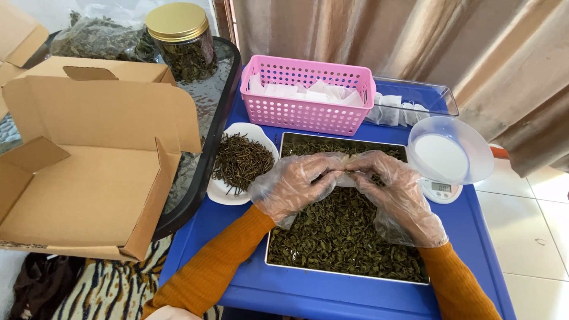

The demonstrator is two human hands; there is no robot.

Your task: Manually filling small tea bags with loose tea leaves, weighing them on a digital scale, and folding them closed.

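Two gloved hands, left hand (294, 185) and right hand (394, 189), meeting over a metal tray (278, 237) full of dry green leaves (338, 237). Fingertips pinched shut on a small white tea bag (345, 178) right between both grips. Just left of the grip, a white dish (228, 192) of dark twigs. Beyond the grip, a pink basket (305, 109) with more white bags. Right of the grip, a small scale (441, 189) with a clear bowl (450, 151). All on a blue bench (486, 237).
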